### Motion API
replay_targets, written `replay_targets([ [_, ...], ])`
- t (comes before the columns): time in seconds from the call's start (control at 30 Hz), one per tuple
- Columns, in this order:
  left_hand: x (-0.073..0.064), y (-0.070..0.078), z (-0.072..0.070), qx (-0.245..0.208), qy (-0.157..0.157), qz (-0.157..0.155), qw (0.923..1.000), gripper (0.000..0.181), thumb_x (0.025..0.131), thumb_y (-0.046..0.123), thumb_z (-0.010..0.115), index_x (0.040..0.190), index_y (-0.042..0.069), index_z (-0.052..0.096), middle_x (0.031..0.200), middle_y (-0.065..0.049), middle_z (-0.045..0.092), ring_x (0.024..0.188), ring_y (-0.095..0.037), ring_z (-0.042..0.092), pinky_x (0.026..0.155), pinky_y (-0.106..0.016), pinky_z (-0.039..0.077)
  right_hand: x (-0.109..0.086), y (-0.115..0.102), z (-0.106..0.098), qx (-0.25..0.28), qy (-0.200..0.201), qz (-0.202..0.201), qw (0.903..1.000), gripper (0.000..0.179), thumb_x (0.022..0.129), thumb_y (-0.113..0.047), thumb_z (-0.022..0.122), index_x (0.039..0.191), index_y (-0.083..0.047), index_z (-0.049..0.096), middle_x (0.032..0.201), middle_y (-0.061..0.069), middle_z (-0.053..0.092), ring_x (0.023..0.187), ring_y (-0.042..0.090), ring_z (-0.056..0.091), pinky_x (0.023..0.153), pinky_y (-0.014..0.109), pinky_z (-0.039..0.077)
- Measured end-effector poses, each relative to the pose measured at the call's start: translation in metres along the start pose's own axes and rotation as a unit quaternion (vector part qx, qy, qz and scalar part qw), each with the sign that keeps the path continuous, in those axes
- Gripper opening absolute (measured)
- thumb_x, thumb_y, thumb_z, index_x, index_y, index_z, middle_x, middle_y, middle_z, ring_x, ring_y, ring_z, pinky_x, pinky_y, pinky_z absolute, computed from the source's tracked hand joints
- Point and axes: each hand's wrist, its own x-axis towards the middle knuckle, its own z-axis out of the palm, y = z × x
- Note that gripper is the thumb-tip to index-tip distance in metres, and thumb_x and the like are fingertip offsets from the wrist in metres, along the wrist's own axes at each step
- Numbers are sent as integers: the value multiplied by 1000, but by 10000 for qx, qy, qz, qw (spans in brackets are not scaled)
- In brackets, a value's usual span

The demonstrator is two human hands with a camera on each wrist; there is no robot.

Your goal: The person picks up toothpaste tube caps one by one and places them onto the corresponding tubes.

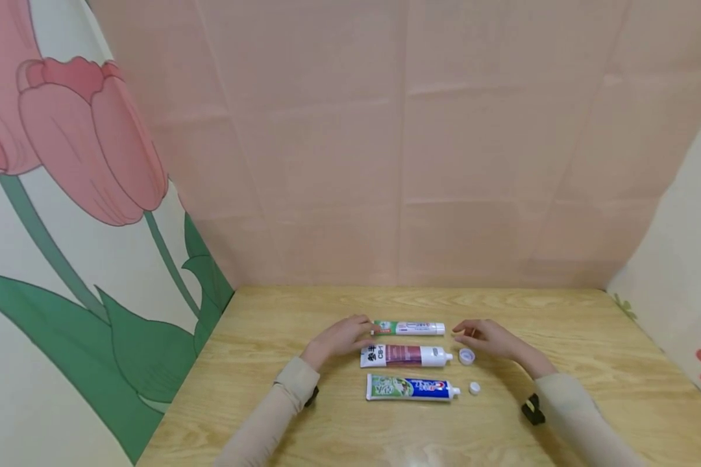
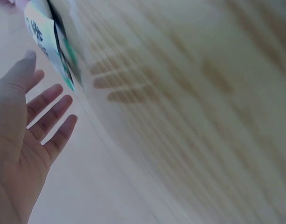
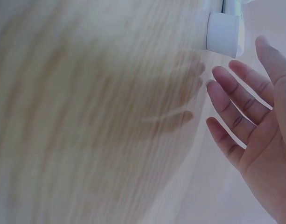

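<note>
Three toothpaste tubes lie in a stack of rows on the table in the head view. The back one is green and white with its white cap on. My left hand hovers at its flat tail end, fingers loosely extended and holding nothing. Past its capped end is my right hand, fingers relaxed and slightly bent, also without anything in it. The middle toothpaste tube is white and maroon, its nozzle bare beside a wide white cap. In front lies a blue and green toothpaste tube, uncapped, near a small white cap.
The wooden table meets a pink cloth backdrop at its far edge. A tulip-painted wall rises on the left and a pale wall on the right. Dark straps with mounts sit at both wrists.
</note>
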Motion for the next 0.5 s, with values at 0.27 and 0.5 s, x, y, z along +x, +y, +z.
replay_targets([
  [0.27,-3,8,0,141,-197,90,9997,47,93,40,50,135,18,48,109,-2,58,95,-9,53,87,-25,47,-8,-6,-1,-79,-109,45,9999,31,94,-29,54,111,-4,63,83,-4,61,72,6,57,62,22,49],
  [0.5,-4,14,1,584,-422,97,9974,54,93,49,44,139,19,42,121,0,55,107,-11,52,96,-28,44,-14,-10,-1,-83,-179,-20,9998,35,92,-33,56,112,-4,62,84,-4,61,73,5,56,62,22,49],
])
